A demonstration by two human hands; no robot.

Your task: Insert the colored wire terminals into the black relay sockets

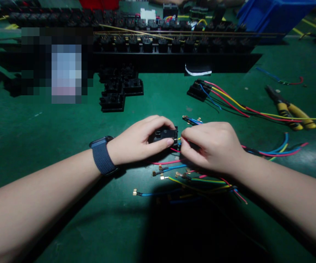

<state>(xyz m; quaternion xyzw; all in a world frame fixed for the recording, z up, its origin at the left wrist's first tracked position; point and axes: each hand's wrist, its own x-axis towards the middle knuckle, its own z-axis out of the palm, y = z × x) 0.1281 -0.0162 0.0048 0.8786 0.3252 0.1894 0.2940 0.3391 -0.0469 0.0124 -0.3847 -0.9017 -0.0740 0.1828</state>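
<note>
My left hand (149,138) is closed around a small black plastic socket module (166,135), thumb in front and fingers behind. Close against its right side, my right hand (210,144) pinches a thin wire (179,138) with a yellow-green look; a metal end shows at the module's edge. I cannot tell whether that end is inside the module. Under and around my right hand lie loose blue, red and yellow-green wires (171,168) with brass crimp terminals (135,191). A dark watch (103,153) is on my left wrist.
Black modules (114,91) lie stacked beyond my left hand. A wired module (199,90) sits at the back right, with yellow-handled pliers (291,107) further right. A long black rack (160,62) crosses the back, near a blue bin (275,18). A blurred patch covers the upper left.
</note>
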